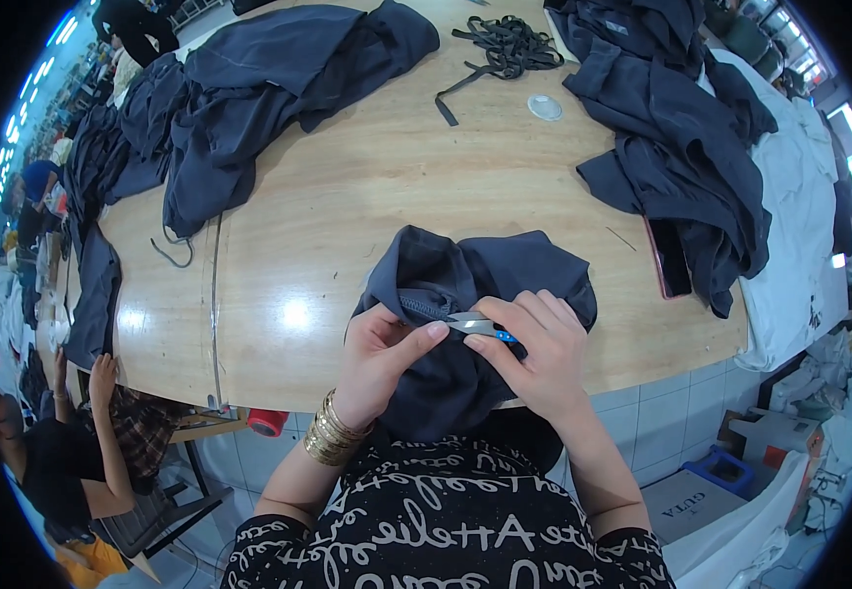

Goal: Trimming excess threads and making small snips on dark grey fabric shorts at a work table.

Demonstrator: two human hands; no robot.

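A dark navy garment (465, 280) lies bunched at the near edge of the wooden table (347, 196) and hangs down toward my lap. My left hand (379, 358), with gold bangles on the wrist, pinches a fold of the garment beside a stitched seam. My right hand (534, 353) grips small thread snips with a blue handle (480, 326), their metal blades pointing left onto the seam right at my left thumb. Both hands touch the fabric.
More navy garments are heaped at the back left (269, 79) and at the right (681, 137). A tangle of dark straps (505, 44) and a small clear lid (545, 107) lie at the back. A phone (668, 260) sits by the right heap. A person sits at the lower left (63, 461).
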